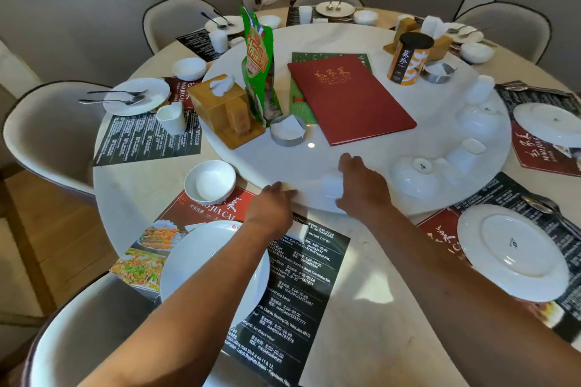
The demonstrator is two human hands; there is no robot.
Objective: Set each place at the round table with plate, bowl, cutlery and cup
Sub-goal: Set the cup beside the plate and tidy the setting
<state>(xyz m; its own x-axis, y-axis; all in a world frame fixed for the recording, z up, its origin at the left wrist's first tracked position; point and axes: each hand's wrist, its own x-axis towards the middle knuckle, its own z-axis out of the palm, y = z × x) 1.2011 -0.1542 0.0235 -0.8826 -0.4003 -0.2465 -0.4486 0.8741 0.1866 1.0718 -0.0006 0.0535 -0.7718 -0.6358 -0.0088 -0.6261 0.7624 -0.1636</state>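
My right hand (361, 188) is closed around a small white cup (332, 188) at the near edge of the white turntable (361, 41). My left hand (270, 209) lies palm down with its fingers at the turntable's rim. Another white cup (298, 231) shows just beside its wrist, over the near placemat (301, 298); whether the hand holds it is hidden. At this place a white plate (204, 261) lies on the placemat, and a white bowl (210, 181) stands to its far left. On the turntable's right side, two upturned bowls (415, 176) and spare cups (465, 154) wait.
The turntable's middle holds a red menu (349, 100), a green packet (257, 66), a wooden tissue box (220, 110), a yellow canister (408, 60) and metal ashtrays (287, 130). Upturned plates (512, 251) lie at the right places. Set places and grey chairs (53, 129) ring the table.
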